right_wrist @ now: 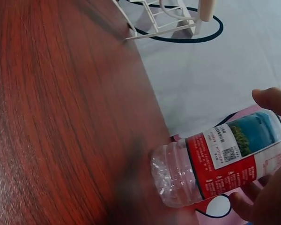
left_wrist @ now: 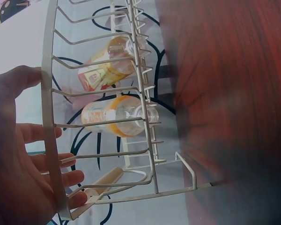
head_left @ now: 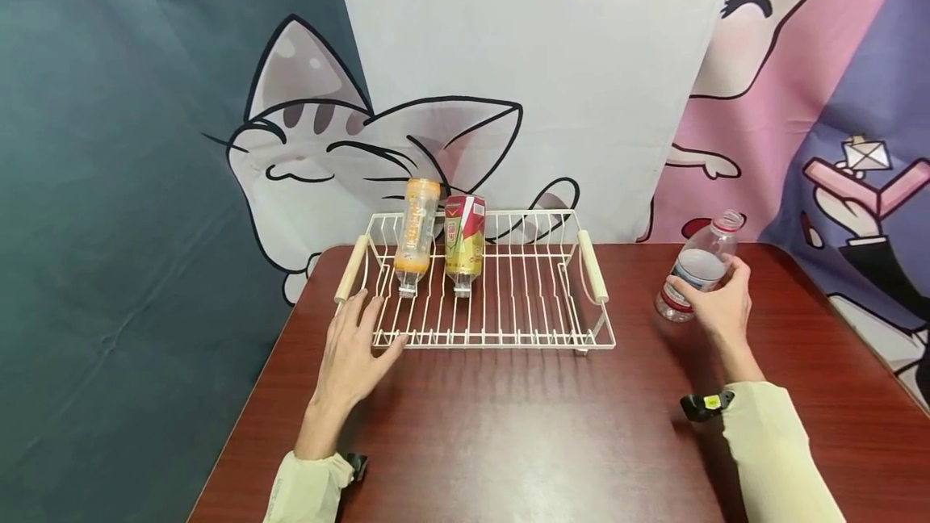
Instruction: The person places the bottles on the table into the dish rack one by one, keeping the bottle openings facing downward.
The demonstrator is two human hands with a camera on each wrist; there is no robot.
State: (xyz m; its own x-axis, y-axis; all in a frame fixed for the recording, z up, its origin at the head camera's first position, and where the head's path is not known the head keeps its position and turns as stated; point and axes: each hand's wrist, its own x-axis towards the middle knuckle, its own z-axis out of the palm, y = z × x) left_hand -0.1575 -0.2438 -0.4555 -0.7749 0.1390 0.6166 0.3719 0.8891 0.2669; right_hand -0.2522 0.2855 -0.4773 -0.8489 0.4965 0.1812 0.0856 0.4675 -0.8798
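My right hand (head_left: 719,305) grips a clear plastic bottle (right_wrist: 229,159) with a red label, its uncapped mouth tilted up and away. Whether the bottle's base touches the table cannot be told. My left hand (head_left: 352,353) is at the front left corner of a white wire rack (head_left: 523,337), fingers spread and relaxed near its front rail. In that rack lie two bottles, necks toward the front: one with an orange label (head_left: 417,224), one with a red and yellow label (head_left: 465,240). The left wrist view shows the left fingers (left_wrist: 37,133) beside the rail.
The rack has a pale handle on its left (head_left: 352,269) and another on its right (head_left: 592,266). It stands at the back of a dark red wooden table (head_left: 508,418). Behind hangs a cloth backdrop (head_left: 538,47) with cartoon cats.
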